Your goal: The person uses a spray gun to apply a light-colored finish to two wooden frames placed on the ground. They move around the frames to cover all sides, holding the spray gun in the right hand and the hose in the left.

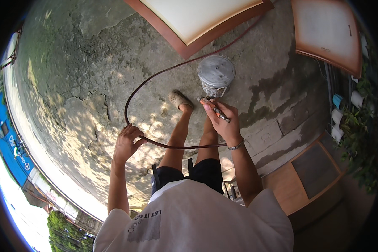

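Observation:
My left hand is closed around a dark red hose, low at the left of my legs. From there the hose crosses in front of my thighs to my right wrist, and its other side curves away in a wide loop. In front of my right leg, my right hand grips a small metal spray gun, partly hidden by the fingers. Just beyond that hand stands a lidded bucket smeared with grey-white paint.
A white panel with a reddish-brown border lies ahead, the hose running beneath its edge. Another brown-edged panel is at far right. A wooden frame leans at lower right near plants. Cracked concrete spreads left.

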Demonstrator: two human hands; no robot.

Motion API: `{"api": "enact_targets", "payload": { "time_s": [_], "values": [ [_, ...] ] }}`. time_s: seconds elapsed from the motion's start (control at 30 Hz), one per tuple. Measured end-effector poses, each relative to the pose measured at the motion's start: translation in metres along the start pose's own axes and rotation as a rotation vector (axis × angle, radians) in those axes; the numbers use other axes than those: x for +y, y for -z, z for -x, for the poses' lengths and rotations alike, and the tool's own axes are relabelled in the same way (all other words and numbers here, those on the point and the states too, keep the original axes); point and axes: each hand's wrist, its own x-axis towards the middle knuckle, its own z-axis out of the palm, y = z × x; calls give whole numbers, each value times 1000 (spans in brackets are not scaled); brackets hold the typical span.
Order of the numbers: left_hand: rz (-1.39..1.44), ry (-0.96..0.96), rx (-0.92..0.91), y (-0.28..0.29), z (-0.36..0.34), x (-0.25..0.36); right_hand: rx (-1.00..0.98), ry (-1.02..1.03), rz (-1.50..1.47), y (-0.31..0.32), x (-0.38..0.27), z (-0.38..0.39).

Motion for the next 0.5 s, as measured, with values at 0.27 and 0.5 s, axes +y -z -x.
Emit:
{"api": "enact_targets", "payload": {
  "time_s": [0.27, 0.5],
  "values": [
    [-3, 14, -14, 0, 3, 3, 331, -49, 97, 34, 28, -33],
    [-50, 44, 20, 9, -1, 5, 677, -351, 41, 62, 31, -60]
  ]
}}
